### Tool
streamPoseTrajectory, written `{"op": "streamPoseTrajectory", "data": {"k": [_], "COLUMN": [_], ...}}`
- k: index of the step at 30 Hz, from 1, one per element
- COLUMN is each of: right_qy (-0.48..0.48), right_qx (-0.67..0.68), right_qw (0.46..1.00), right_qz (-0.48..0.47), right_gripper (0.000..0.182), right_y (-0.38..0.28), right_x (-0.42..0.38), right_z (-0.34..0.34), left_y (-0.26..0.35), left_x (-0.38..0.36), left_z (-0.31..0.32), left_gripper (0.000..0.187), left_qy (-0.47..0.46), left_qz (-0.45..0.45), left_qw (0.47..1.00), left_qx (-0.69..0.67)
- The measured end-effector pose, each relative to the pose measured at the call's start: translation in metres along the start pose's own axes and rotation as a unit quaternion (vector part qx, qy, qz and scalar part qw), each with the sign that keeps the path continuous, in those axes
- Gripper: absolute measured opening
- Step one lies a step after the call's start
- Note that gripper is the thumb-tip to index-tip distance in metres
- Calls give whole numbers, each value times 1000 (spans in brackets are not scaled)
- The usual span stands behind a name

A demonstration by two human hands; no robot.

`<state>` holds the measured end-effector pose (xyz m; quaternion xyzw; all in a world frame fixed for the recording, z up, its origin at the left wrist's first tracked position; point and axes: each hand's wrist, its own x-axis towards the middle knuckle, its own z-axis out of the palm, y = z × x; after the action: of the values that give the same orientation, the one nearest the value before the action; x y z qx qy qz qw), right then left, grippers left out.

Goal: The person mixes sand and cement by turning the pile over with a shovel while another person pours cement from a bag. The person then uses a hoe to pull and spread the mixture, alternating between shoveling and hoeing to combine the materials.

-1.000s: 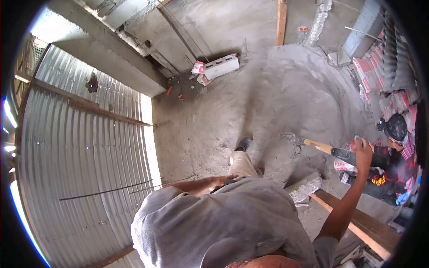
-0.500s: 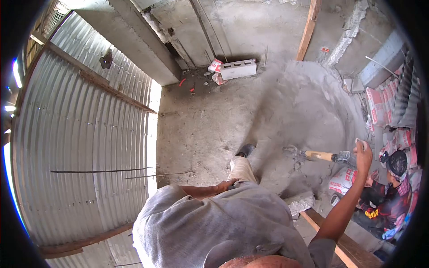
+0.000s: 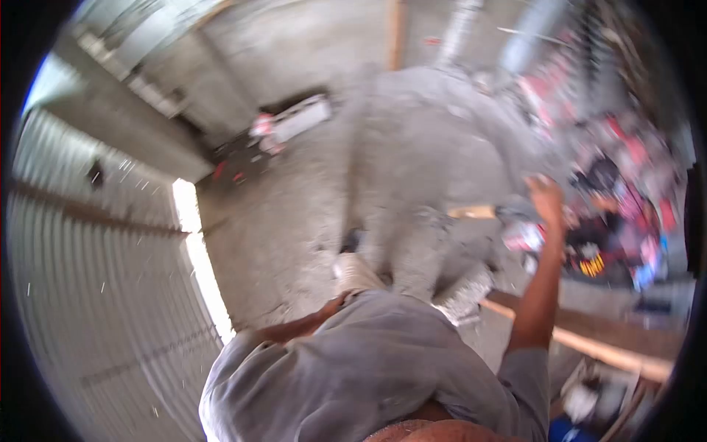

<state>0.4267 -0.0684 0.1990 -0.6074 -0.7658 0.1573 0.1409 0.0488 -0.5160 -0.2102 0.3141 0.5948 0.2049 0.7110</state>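
My left hand (image 3: 337,302) rests against my upper leg at the waist, its fingers partly hidden by the shirt and blurred. My right hand (image 3: 546,197) is raised at the right, its fingers curled together; what it holds, if anything, is too small to make out. Just left of and below that hand in the view, a tool with a wooden handle (image 3: 472,212) lies on the grey powdery floor (image 3: 434,162). A red and white bag (image 3: 523,236) lies close to my right forearm.
A co-worker (image 3: 596,239) in dark clothes sits at the right beside piled bags. A hollow block (image 3: 303,118) lies by the back wall. Corrugated sheeting (image 3: 96,272) lines the left. A wooden plank (image 3: 589,342) crosses the lower right.
The view has turned to the right and blurred, so the surroundings have shifted left. My right hand remains raised, its fingers more curled. My left hand stays at my leg.
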Motion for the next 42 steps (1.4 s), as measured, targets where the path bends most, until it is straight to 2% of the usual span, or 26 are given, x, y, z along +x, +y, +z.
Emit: {"op": "streamPoseTrajectory", "data": {"k": [1,2,3,6,9,15,18,20,21,22,24,25,26,27,29,31,32,33,35,36,37,38,42], "right_qy": [14,58,26,12,46,15,35,8,13,65,42,53,40,69,-10,-7,3,1,11,5,1,-3,3], "right_qx": [2,-28,22,26,27,35,28,67,39,10,19,-231,-24,27,91,111,127,126,125,122,165,208,181], "right_qw": [999,997,998,994,994,987,990,989,994,995,998,951,998,997,996,994,992,992,991,991,985,977,980], "right_qz": [48,35,51,104,97,154,132,129,104,70,38,-200,42,-22,18,-3,-11,-16,-53,-55,-54,-53,-80], "right_gripper": [50,49,48,48,47,45,45,46,48,49,51,48,41,35,33,33,33,33,31,31,30,29,27], "right_y": [-4,11,-2,-10,-8,-24,-19,-34,-18,-4,13,74,10,19,12,16,17,17,21,18,11,2,-24], "right_x": [-4,-2,-6,-11,-16,-25,-21,-26,-18,-15,-6,12,-4,0,6,13,19,28,41,45,53,61,89], "right_z": [-2,8,-1,-9,-7,-20,-14,-24,-11,2,10,31,10,16,13,23,24,27,39,45,50,52,61], "left_y": [5,9,15,31,39,50,56,53,50,45,43,44,45,46,40,48,57,47,11,71,60,73,58], "left_x": [-6,-9,-8,-7,-11,-16,-21,-29,-33,-38,-51,-55,-56,-56,-55,-60,-66,-61,-46,-88,-91,-104,-127], "left_z": [-1,-4,-4,-6,-9,-10,-9,-9,-9,-8,-3,1,5,7,13,18,16,14,17,19,23,26,28], "left_gripper": [61,61,62,62,62,62,62,62,62,62,62,62,62,62,62,61,61,61,59,71,48,49,48], "left_qy": [1,0,-4,-14,-17,-26,-29,-25,-21,-16,-3,2,10,18,36,30,30,34,46,22,54,50,81], "left_qz": [4,4,2,-4,-8,-9,4,24,39,60,105,127,150,166,174,165,117,118,213,100,143,101,69], "left_qw": [1000,1000,1000,999,999,997,997,996,995,994,988,984,980,977,977,981,985,985,971,994,986,993,992], "left_qx": [5,8,15,34,48,67,74,77,85,92,111,121,127,129,117,94,121,117,99,31,63,-16,-66]}}
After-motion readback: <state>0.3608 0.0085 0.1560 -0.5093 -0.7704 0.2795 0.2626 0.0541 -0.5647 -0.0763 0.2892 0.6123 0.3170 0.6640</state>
